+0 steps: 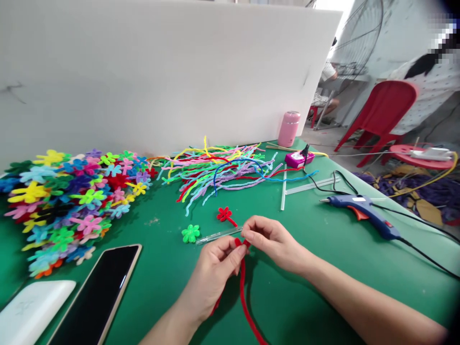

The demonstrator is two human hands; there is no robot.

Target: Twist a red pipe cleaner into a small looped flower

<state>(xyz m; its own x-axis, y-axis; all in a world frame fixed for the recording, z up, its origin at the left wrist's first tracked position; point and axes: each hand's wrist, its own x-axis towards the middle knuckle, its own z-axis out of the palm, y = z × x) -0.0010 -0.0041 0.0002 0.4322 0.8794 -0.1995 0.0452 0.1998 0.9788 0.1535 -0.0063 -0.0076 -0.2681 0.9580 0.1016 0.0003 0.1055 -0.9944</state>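
Between my two hands is a red pipe cleaner point(243, 287), its long tail hanging down toward the near edge of the view. My left hand point(219, 261) pinches it where small red loops show at the fingertips. The fingers of my right hand point(269, 239) close on the same spot from the other side. Just beyond them lie a red pipe-cleaner flower point(224, 214) with a short stem and a green flower point(190, 233). A clear glue stick point(215, 235) rests beside the green flower, partly behind my left hand.
Many coloured flowers point(89, 196) are heaped at left; loose pipe cleaners point(223, 167) lie at the back. A blue glue gun point(366, 208) with its cord is at right. A phone point(97, 292), a white box-like device point(39, 306), a pink bottle point(289, 129) and a purple power adapter point(299, 159) stand around.
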